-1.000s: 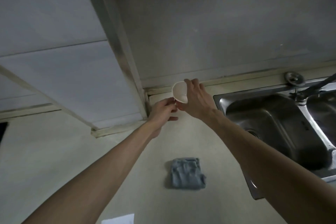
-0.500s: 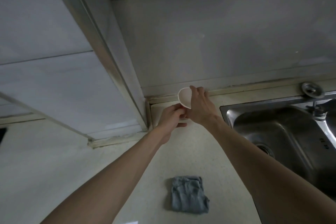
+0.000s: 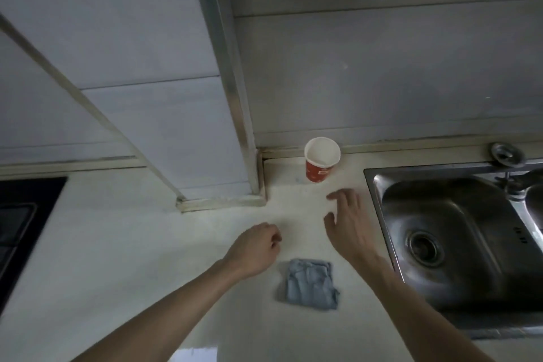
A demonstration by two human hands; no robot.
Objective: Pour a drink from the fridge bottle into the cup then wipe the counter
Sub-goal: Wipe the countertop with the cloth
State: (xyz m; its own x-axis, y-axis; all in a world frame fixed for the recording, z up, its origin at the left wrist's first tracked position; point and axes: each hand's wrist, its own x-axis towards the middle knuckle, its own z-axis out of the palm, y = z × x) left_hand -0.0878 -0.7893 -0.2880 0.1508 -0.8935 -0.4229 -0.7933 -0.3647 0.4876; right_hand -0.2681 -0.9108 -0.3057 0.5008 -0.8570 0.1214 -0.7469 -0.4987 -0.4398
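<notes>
The cup (image 3: 322,159) stood upright and empty behind the cloth (image 3: 310,283), against the wall. Left hand (image 3: 255,250) loosely curled, right hand (image 3: 348,228) fingers spread, both empty. Leaving it there and fetching the bottle looked best.

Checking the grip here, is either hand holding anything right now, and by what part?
Nothing is held: left hand and right hand are clear of the cup.

One cup (image 3: 322,162), one cloth (image 3: 310,283), one sink (image 3: 452,239), two hands.
</notes>
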